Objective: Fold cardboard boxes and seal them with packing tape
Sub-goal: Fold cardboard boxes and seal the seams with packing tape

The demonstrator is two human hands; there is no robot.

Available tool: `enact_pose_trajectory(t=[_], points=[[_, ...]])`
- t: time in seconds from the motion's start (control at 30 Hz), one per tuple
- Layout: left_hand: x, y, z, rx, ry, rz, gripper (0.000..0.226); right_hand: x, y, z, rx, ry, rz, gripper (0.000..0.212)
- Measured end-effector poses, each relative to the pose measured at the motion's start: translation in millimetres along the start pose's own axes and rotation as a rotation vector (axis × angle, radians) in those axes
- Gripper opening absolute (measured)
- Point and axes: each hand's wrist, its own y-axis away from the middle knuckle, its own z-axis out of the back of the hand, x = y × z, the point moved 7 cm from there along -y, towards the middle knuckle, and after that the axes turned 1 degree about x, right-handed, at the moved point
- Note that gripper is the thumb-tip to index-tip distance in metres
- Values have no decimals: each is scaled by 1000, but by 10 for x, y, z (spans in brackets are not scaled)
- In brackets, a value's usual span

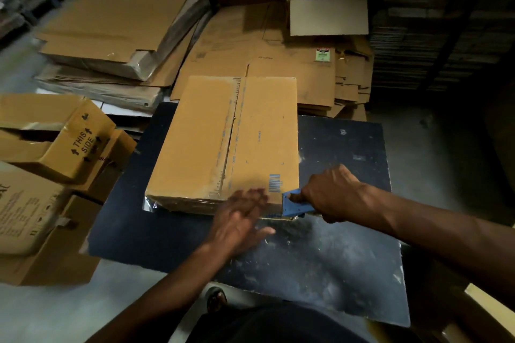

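"this side" arrows on side box (69, 145)

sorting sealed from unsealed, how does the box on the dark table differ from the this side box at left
The box on the table lies flat, flaps closed, a seam running along its top; the THIS SIDE box sits tilted among other boxes. The first shows a blue barcode, the second black arrows. Both are brown cardboard.

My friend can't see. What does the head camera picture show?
A person tapes a closed cardboard box on a dark table. The right hand grips a blue tape dispenser at the near edge; the left hand lies open alongside. Flat cardboard lies behind.
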Motion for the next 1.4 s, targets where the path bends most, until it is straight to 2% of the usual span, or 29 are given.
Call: enact_pose_trajectory(t=[0.03,0.1,0.17,0.3,0.47,0.67,0.83,1.03,1.17,1.27,1.4], points=[[-153,-109,-73,41,1,-29,87,0,13,-5,-14,-8,-10,65],[-321,-184,-184,-58,6,-54,87,-20,49,-25,-27,-20,-34,57],[-331,-128,-242,-149,8,-12,82,-70,83,-74,-20,-31,-35,63],[-312,-79,-245,-223,-15,-16,75,-208,182,-209,-31,-128,-33,75],[-311,-112,-227,-214,5,-11,78,-437,349,-426,-36,-180,-62,78],[-309,-110,-224,-177,85,0,78,-707,610,-656,-5,-212,-91,70],[-328,-149,-208,-23,67,44,79,-609,486,-775,63,-176,-99,79],[-370,-320,-22,185,-88,64,92,-474,219,-860,78,-310,-53,53],[-435,-623,14,238,-151,-160,86,-432,99,-921,79,-380,-103,36],[-451,-829,-20,339,-172,-334,86,-375,-2,-976,88,-363,-124,38],[-466,-991,-25,413,-190,-433,84,-390,-175,-1006,87,-441,-170,41]])
